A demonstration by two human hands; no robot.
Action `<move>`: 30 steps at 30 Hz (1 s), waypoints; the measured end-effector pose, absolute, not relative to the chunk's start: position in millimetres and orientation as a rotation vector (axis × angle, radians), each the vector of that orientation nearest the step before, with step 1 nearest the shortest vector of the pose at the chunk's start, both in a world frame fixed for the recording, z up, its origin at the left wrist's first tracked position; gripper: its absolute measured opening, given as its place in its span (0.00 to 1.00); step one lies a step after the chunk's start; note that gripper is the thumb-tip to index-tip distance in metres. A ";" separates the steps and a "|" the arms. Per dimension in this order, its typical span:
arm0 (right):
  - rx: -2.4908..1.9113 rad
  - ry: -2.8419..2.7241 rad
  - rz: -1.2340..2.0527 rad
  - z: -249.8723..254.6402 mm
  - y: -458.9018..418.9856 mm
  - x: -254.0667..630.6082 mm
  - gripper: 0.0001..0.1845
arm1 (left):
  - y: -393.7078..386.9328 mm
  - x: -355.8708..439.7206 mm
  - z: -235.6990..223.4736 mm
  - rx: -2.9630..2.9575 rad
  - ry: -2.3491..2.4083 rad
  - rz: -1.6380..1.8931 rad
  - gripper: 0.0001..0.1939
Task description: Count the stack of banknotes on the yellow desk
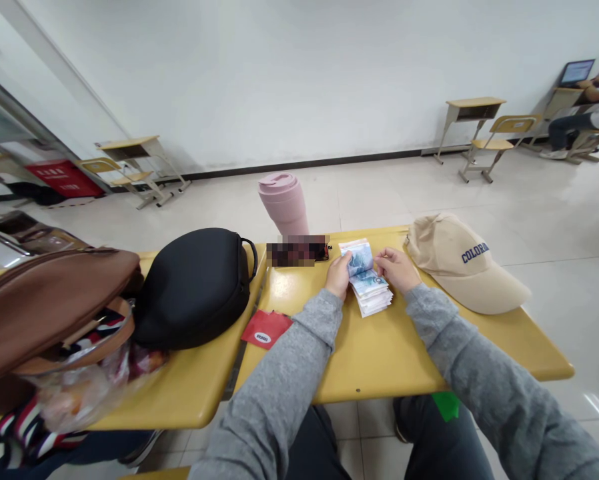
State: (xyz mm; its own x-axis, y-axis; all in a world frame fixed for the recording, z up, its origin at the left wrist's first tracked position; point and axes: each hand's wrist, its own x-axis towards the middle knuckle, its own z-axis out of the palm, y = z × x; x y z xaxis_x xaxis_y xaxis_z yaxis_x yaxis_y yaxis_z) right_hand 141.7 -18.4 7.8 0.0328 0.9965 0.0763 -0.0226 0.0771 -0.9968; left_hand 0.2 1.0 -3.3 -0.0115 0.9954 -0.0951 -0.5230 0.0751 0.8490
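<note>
A thick stack of blue-and-white banknotes [367, 283] fans out over the yellow desk in front of me. My left hand [338, 275] grips the stack from its left side, thumb lying on top of the notes. At the right edge of the notes, my right hand [398, 268] is closed in a pinch, its fingertips against a bent note. Just left of my hands lies a red packet [266, 329] with a white oval label, partly under my left sleeve. A beige cap [462, 263] with dark lettering rests to the right.
A pink tumbler [284, 203] stands at the far edge, behind a blurred-out dark object [298, 251]. On the adjoining left desk [179, 393] sit a black rounded case [194, 290], a brown bag [54, 300] and a clear plastic bag [79, 393]. A seated person [579, 123] is far right.
</note>
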 end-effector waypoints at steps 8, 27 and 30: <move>-1.249 -1.236 1.015 7.4 -19.2 144.0 0.18 | -2.7 1.0 2.2 0.758 0.832 1.334 0.17; -1.256 -1.242 0.979 3.3 -14.3 145.1 0.18 | 7.0 0.3 -11.3 0.746 0.888 1.398 0.18; -1.234 -1.220 1.002 2.9 -14.0 144.9 0.18 | 9.5 0.0 -14.2 0.737 0.892 1.398 0.18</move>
